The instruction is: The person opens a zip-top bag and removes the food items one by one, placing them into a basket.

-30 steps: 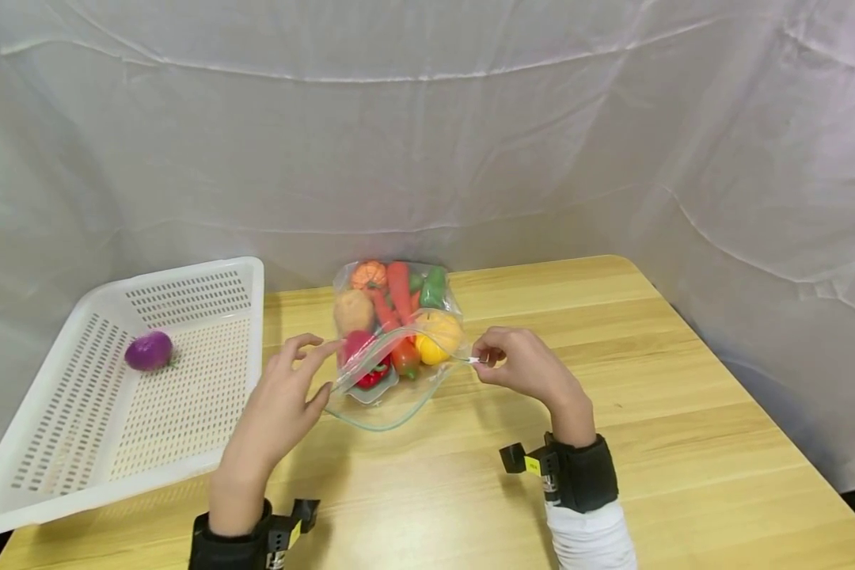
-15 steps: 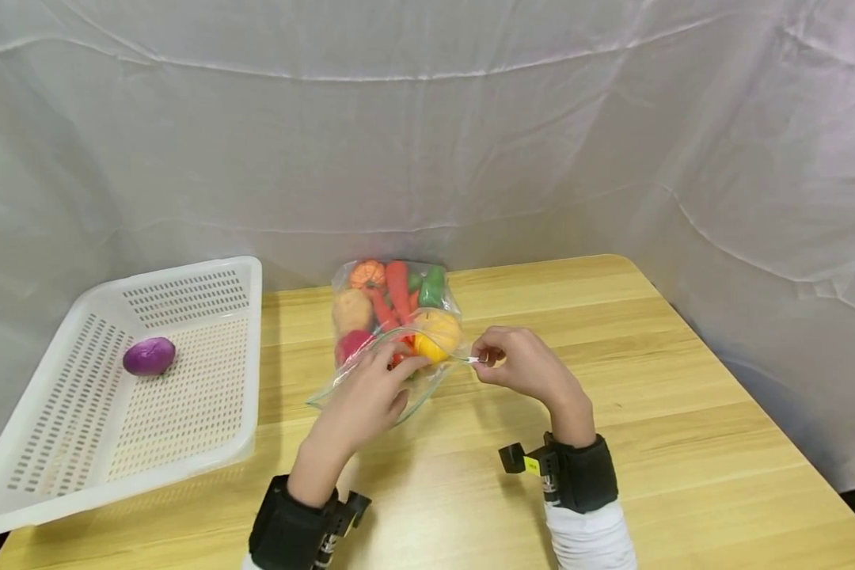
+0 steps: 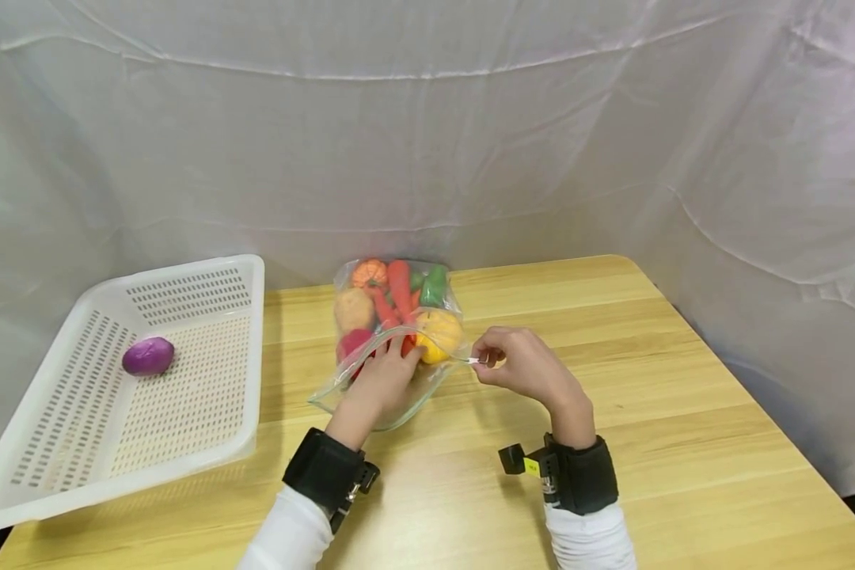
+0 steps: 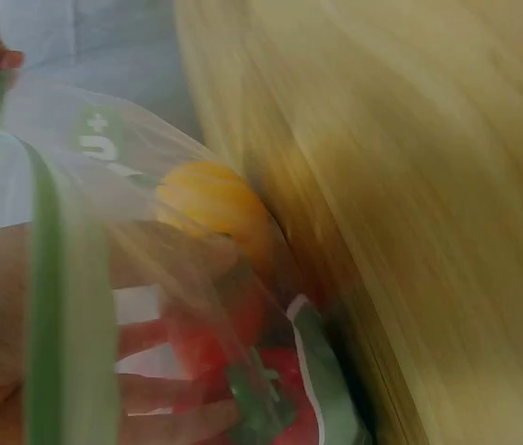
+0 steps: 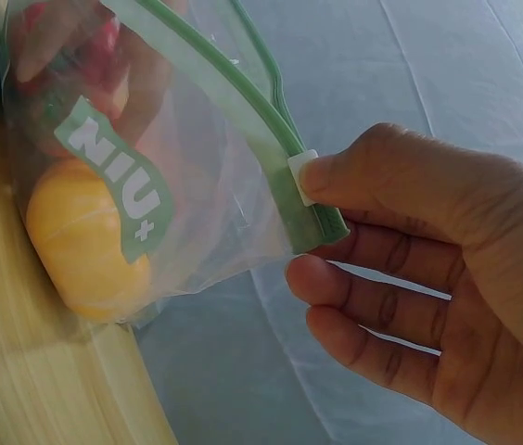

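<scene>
- The zip bag (image 3: 392, 332) lies on the wooden table (image 3: 648, 412), near its far edge, just right of the white basket (image 3: 57, 483). It is clear plastic with a green zip strip along its open mouth and a green printed label on its wall.
- Through the film show toy vegetables: an orange pumpkin (image 3: 368, 273), a carrot (image 3: 399, 289), a potato (image 3: 354, 309), a green piece (image 3: 434, 286) and a yellow piece (image 3: 438, 334).
- The right hand (image 3: 523, 366) pinches the white slider tab (image 5: 302, 176) at the corner of the mouth, thumb on top, other fingers loosely curled beneath.
- The left hand (image 3: 379, 380) is inside the mouth, fingers among the red pieces; whether it grips one cannot be told.
- Against a second ago, the left hand has gone from outside the mouth to deep within; the right hand's pinch is unchanged.
- The basket is perforated rigid plastic and holds a glossy purple onion (image 3: 147, 355).
</scene>
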A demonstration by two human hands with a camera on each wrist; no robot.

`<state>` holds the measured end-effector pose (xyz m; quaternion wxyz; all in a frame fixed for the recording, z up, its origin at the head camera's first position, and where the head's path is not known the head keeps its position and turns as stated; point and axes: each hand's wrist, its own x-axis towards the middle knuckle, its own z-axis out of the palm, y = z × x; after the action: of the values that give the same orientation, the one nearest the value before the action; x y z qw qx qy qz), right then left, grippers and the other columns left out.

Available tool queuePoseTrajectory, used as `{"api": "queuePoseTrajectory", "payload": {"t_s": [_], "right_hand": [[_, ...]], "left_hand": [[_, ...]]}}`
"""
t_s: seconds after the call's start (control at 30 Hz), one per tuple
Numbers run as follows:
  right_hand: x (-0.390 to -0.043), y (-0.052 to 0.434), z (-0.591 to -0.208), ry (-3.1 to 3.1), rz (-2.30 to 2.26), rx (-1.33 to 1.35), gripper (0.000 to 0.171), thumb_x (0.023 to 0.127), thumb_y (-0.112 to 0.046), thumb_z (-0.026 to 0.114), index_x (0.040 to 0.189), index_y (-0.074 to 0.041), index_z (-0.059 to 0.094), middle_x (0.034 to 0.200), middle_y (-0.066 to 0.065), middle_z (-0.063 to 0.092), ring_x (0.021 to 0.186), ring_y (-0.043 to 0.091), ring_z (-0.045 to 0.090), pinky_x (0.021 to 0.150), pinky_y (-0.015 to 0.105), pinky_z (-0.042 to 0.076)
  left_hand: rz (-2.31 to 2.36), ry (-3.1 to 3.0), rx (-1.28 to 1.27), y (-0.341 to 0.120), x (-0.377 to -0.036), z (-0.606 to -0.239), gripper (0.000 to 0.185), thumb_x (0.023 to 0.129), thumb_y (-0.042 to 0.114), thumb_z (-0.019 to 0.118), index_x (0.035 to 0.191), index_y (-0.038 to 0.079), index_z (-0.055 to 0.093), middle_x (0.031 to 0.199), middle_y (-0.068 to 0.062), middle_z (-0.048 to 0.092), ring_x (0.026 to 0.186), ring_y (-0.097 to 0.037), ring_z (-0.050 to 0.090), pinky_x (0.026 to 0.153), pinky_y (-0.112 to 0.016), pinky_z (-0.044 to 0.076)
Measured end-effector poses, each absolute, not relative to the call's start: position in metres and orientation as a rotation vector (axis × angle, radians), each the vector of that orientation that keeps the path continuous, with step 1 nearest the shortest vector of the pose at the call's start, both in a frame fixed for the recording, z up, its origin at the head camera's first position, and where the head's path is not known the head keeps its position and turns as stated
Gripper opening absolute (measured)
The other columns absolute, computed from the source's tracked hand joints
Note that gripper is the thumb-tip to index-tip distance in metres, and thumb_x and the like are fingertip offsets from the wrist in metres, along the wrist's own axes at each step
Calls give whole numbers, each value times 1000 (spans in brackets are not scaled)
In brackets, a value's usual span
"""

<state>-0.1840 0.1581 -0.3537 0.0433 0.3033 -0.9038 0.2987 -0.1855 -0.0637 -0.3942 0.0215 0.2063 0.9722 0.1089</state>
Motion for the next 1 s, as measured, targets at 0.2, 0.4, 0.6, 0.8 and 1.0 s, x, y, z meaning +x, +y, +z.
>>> {"api": "queuePoseTrajectory", "payload": {"t_s": [0.2,0.4,0.6,0.8,1.0], "right_hand": [[-184,158,-355,-2744,912,953,6,77,-8,68,83,-9,67,77,-1,64,70,10,56,65,22,48],[-185,157,-356,-2752,914,953,6,77,-8,69,83,-10,67,77,-2,64,70,10,56,65,23,49],[-183,155,-356,-2769,923,953,6,78,-10,69,83,-10,67,78,-2,64,71,10,56,67,24,50],[-183,156,-355,-2760,926,957,6,78,-9,68,83,-10,67,78,-2,64,71,10,57,66,22,49],[-185,156,-355,-2743,929,974,6,77,-8,68,83,-9,67,77,-1,64,70,11,57,65,25,50]], "left_hand": [[310,3028,624,-61,-195,-396,45,94,27,54,131,2,45,129,-24,45,117,-46,47,90,-54,46],[208,3024,663,-58,-198,-399,34,92,22,57,120,2,53,133,-22,43,107,-46,50,85,-51,49],[133,2999,667,-58,-198,-401,19,89,23,61,97,7,65,139,-20,39,111,-47,47,86,-49,49],[158,3081,654,-59,-197,-400,23,87,24,64,98,4,65,118,-18,51,93,-36,55,80,-45,50],[87,3202,680,-61,-197,-404,29,87,25,65,104,1,62,96,-18,59,82,-33,60,69,-42,51]]}}
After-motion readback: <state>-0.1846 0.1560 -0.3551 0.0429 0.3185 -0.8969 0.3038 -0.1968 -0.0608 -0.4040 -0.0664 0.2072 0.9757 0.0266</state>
